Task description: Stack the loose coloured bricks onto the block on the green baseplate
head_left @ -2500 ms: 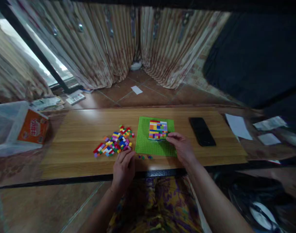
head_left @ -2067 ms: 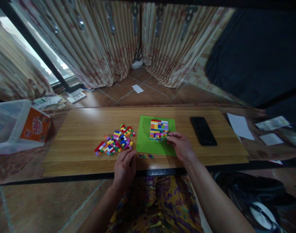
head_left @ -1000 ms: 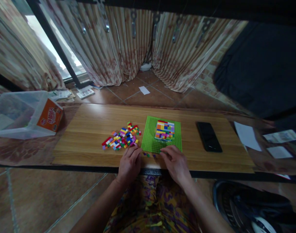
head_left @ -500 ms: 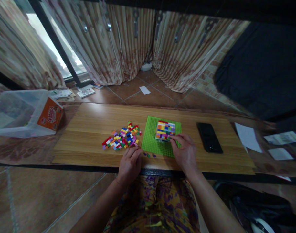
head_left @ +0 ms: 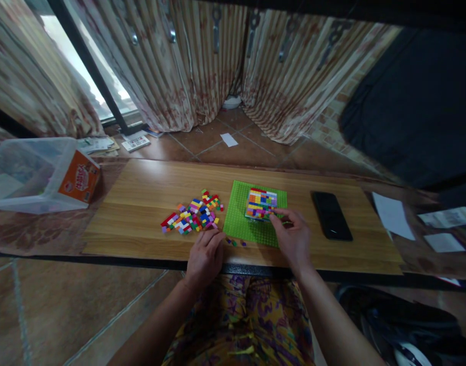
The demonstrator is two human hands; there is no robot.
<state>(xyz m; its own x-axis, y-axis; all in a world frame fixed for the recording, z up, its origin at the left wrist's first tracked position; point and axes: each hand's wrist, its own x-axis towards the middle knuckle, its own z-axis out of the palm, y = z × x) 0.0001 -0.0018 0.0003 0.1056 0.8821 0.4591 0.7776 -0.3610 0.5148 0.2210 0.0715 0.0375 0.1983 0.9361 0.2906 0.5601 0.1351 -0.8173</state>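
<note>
Two bare hands at work. Right hand: thumb and forefinger drawn nearly together at the near right corner of the block; too small to tell whether a brick is between the fingertips. Left hand: loosely curled, palm down, by the table's near edge; cannot tell whether it holds anything. Block: many-coloured, built of small bricks, on the green baseplate, toward its far right part. Few loose bricks, dark and green, lie along the plate's near edge, between the hands. Pile of mixed bricks lies left of the plate, just beyond the left hand. Phone, black, lies right of the plate on the wooden table. Clear bin, orange label, stands off the table's left end.
</note>
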